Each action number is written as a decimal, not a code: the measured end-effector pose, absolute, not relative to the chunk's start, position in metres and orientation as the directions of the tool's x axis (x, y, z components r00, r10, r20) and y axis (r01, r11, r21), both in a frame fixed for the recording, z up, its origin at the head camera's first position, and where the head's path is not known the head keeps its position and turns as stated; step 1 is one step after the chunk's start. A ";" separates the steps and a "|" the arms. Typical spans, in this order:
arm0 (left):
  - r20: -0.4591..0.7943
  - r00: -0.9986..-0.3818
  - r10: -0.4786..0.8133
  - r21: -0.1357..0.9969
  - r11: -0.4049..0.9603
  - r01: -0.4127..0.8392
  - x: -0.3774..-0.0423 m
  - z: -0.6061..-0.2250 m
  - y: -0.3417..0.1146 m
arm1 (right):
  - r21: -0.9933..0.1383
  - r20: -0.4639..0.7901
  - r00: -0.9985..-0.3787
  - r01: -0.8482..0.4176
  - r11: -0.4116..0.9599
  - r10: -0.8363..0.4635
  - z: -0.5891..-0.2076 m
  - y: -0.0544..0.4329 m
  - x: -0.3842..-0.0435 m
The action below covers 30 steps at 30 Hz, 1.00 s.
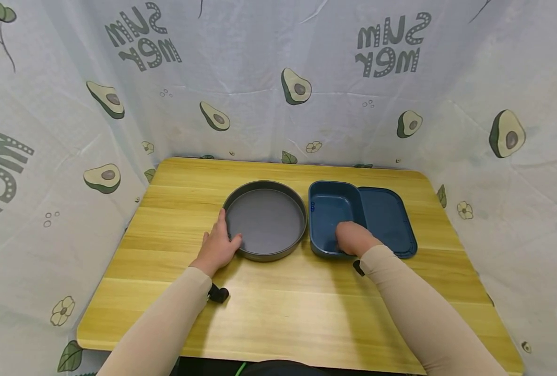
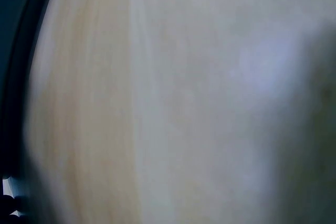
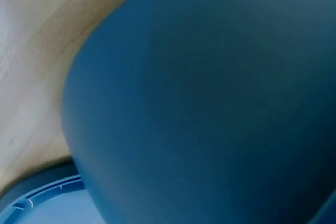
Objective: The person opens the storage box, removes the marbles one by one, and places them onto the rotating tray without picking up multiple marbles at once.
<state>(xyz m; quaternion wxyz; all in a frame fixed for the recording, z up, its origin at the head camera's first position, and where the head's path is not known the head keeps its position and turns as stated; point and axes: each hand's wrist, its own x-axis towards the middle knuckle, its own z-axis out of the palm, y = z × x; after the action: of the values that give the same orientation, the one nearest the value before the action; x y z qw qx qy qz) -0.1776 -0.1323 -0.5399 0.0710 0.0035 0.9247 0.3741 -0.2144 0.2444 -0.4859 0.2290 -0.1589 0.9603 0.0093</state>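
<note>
As hands reach, left splayed, touching pan

A round, shallow grey pan lies flat, open side up, the left hand touching its left rim. Just right of it, a deep blue rectangular container stands upright and uncovered, a small blue item showing by its left inner wall, the right hand dipped into its near end.

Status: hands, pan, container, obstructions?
Left hand at rim of gray pan. Right hand over near end of blue container, fingers hidden. Blue lid alongside; no obstruction visible.
</note>
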 end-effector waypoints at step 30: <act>-0.138 -0.988 0.064 0.686 0.726 -0.048 -0.176 -0.536 -0.132 | -0.466 -0.087 -0.945 -0.241 0.851 -0.315 -0.464 0.230 -0.213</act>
<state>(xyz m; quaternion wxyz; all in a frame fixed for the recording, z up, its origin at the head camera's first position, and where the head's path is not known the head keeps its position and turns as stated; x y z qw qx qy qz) -0.1761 -0.1318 -0.5361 0.0761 0.0043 0.9258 0.3701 -0.2133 0.2300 -0.4635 0.0801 -0.1449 0.9588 -0.2309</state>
